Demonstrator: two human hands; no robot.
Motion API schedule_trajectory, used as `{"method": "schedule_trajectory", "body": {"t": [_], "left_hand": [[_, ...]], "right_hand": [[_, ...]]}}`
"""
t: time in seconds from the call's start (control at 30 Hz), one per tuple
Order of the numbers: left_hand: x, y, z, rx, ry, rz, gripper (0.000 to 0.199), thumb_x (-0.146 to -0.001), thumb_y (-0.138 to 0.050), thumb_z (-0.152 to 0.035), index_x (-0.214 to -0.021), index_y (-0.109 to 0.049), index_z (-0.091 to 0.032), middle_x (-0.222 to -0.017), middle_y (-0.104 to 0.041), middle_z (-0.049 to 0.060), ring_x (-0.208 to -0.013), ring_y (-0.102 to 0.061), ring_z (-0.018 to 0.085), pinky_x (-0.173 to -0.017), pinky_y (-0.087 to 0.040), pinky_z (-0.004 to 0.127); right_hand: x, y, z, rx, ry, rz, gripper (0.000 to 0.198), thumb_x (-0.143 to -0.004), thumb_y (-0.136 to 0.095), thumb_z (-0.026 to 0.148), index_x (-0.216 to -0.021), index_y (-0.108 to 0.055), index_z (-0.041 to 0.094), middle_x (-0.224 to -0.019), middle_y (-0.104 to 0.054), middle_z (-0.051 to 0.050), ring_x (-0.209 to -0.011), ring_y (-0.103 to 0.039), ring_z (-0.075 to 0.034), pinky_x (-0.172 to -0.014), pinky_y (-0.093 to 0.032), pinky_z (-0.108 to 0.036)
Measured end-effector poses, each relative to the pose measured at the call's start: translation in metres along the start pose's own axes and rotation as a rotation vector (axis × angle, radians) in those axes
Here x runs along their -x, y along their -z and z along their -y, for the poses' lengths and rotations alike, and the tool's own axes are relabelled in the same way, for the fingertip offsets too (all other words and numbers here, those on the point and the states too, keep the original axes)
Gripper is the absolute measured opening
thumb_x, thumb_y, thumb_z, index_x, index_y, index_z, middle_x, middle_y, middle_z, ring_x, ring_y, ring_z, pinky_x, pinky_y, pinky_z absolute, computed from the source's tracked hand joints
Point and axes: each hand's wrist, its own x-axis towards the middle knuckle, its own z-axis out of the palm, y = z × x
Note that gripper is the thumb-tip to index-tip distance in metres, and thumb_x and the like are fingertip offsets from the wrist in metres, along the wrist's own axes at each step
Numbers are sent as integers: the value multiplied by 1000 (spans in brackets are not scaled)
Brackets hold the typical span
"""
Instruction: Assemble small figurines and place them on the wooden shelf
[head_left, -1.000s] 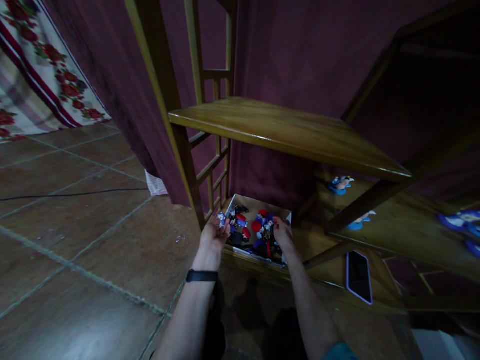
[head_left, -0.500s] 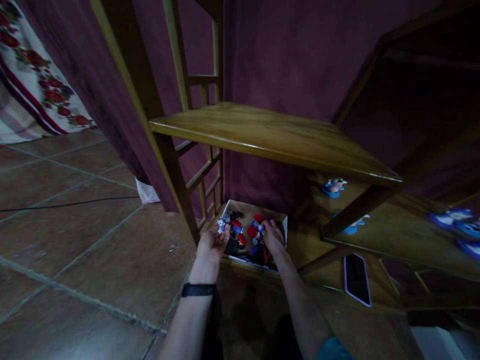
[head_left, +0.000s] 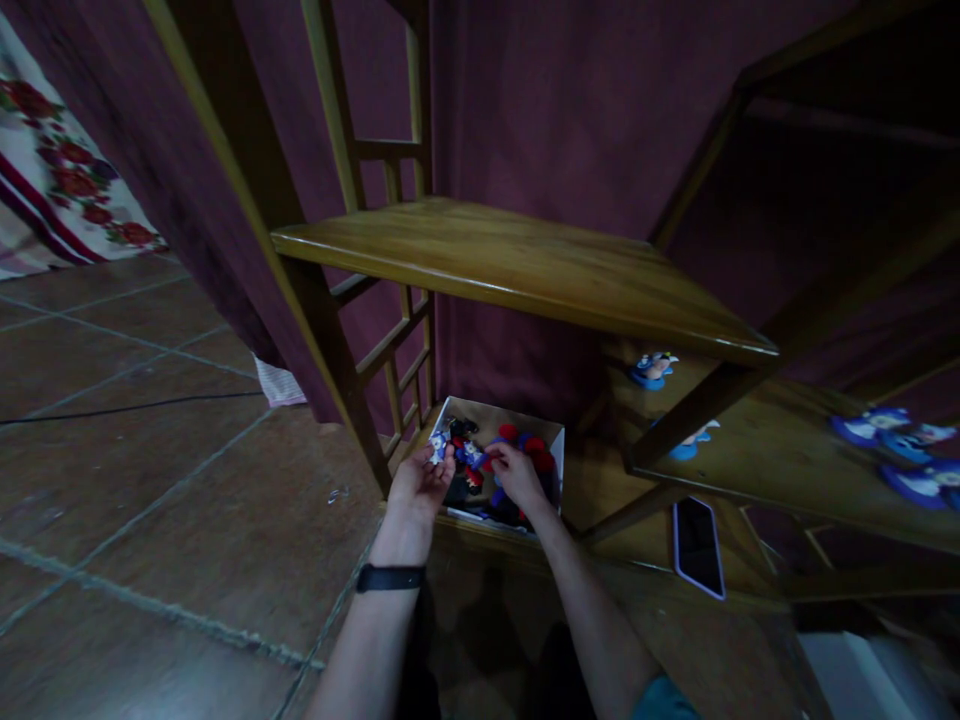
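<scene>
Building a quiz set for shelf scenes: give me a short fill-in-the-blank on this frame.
1. The box of small figures sits on the ____ shelf of the wooden unit.
2. The watch band is on the ____ wrist.
3. The phone lies to the ____ of the box.
4. The left hand holds a small ____.

Missing words: bottom; left; right; figure

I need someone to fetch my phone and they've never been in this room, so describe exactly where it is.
Find the wooden shelf unit against the dark red wall. On its lowest board, right of the open box of small red and blue figures where both hands are busy, lies the phone. It is the only flat, dark rectangle with a pale rim; the nearby blue figures sit one shelf higher.
</scene>
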Motion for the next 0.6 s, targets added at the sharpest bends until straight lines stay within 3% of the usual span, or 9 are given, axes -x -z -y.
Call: {"method": "schedule_trajectory", "body": {"t": [0.17,0.33,0.5,0.6], "left_hand": [[2,0,-1,-37,14,34,9,-75,-49,-5,-79,-53,-12,-76,-60,8,-64,-62,14,-50,-52,22],[3,1,-2,-37,17,65,11,-74,-49,-4,-81,-54,-12,-76,-61,8,-65,-63,14,-52,-52,22],[4,0,2,-45,8,84,12,-75,-48,-3,-81,-54,-12,-74,-61,7,-64,-63,13,-52,-52,22],[7,-3,4,-51,4,75,11,-76,-49,-4,-80,-54,-12,-72,-61,6,-63,-63,13,-52,-52,21]], "right_hand": [[-9,14,-23,365,-144,-224,39,-77,-41,8,-110,-56,21,-114,-55,-6,-107,-49,-18,-90,-36,-26],[-14,14,-37,579,-203,-231,39,-78,-43,10,-115,-52,21,-113,-51,-8,-100,-49,-20,-86,-35,-29],[-12,11,-29,614,-225,-303,21,-77,-46,14,-92,-60,18,-101,-53,-11,-99,-46,-23,-85,-33,-32],[-13,14,-26,431,-203,-362,10,-74,-52,17,-81,-60,19,-97,-55,-9,-100,-45,-23,-87,-33,-35]]}}
